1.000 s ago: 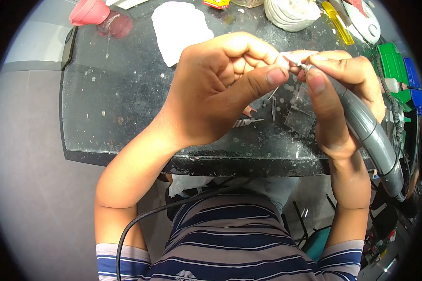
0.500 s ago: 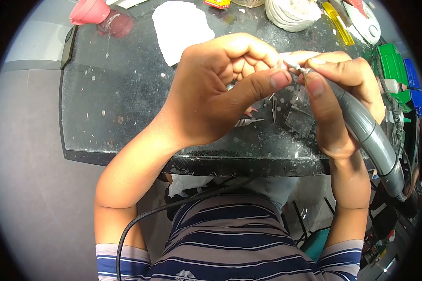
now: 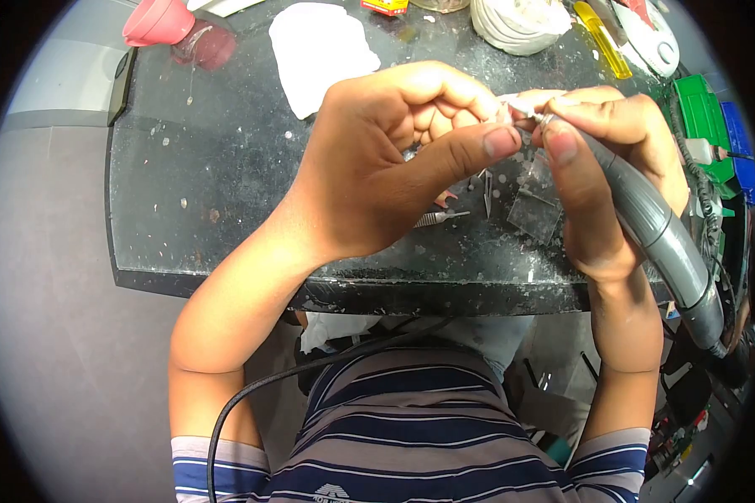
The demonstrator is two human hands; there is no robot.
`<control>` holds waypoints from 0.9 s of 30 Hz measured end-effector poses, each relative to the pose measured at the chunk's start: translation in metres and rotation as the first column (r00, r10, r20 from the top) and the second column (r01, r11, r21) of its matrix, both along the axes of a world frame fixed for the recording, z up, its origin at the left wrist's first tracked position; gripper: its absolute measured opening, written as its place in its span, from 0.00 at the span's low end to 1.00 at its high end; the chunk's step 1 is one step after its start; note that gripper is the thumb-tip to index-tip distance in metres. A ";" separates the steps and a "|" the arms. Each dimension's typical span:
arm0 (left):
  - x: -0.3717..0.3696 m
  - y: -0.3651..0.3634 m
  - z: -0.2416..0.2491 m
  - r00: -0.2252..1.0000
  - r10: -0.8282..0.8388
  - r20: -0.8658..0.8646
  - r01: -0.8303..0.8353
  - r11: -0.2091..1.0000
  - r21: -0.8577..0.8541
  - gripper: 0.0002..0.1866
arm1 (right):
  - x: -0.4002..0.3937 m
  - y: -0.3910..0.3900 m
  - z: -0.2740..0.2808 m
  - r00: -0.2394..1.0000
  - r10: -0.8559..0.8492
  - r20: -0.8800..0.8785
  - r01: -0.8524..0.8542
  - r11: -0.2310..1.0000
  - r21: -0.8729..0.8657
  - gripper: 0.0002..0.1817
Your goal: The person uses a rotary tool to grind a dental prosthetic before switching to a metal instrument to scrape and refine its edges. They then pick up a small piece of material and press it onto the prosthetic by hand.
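Gray and tubular, a handpiece (image 3: 650, 222) slants above a worktable at right, closed in the right hand (image 3: 617, 155) of a person in a striped shirt (image 3: 411, 419). Thumb and fingers clamp around its upper end, where the slim metal tip (image 3: 538, 116) points toward the left hand (image 3: 407, 155). That hand's thumb and forefinger are drawn together on a small pale piece (image 3: 507, 117), mostly hidden by the fingertips; whether the tip touches it cannot be told.

Below the hands, a metal-handled tool (image 3: 441, 218) and a clear square plate (image 3: 535, 214) lie on the scuffed black tabletop (image 3: 210, 201). Beyond the left hand rests a white sheet (image 3: 323, 54), with a pink cup (image 3: 159, 21) farther left at the table's far side. A pale round bowl (image 3: 520, 25) and a yellow tool (image 3: 602, 42) sit past the right hand. Green (image 3: 703, 117) and blue bins (image 3: 740, 151) stand at far right, while a black cable (image 3: 256, 386) curves across the left forearm and shirt.
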State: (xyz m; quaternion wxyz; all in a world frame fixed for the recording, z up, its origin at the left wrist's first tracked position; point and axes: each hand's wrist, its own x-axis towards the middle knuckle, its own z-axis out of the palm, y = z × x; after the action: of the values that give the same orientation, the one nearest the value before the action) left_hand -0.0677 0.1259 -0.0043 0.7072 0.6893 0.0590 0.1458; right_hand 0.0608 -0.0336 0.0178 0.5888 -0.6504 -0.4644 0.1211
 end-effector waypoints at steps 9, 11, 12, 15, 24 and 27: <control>0.000 0.000 0.000 1.000 -0.004 -0.011 0.004 1.000 0.004 0.11 | -0.009 0.006 0.018 0.989 0.138 -0.055 -0.132 0.986 0.100 0.06; 0.000 0.000 0.001 1.000 0.004 -0.020 -0.004 1.000 -0.004 0.11 | -0.001 0.000 0.005 0.995 0.074 0.074 -0.073 0.997 -0.018 0.06; 0.000 0.000 0.001 1.000 0.003 -0.030 -0.003 1.000 -0.004 0.12 | 0.000 -0.001 0.001 0.991 0.056 0.119 -0.050 0.997 -0.055 0.06; 0.001 0.000 0.002 0.999 -0.002 -0.043 0.002 1.000 -0.004 0.12 | -0.001 0.000 -0.001 0.999 -0.012 0.033 0.012 1.000 -0.010 0.07; 0.001 -0.001 0.001 1.000 -0.004 -0.019 0.004 1.000 -0.010 0.13 | 0.005 0.000 -0.006 0.996 0.039 0.085 -0.043 0.998 0.038 0.06; 0.000 0.000 0.000 1.000 -0.007 0.002 0.007 1.000 -0.006 0.13 | 0.005 -0.001 -0.005 0.992 0.061 0.112 -0.064 0.998 0.028 0.07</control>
State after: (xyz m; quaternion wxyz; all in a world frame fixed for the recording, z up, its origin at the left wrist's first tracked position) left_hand -0.0680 0.1259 -0.0042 0.7100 0.6872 0.0563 0.1435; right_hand 0.0657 -0.0346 0.0130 0.5682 -0.6319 -0.5182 0.0959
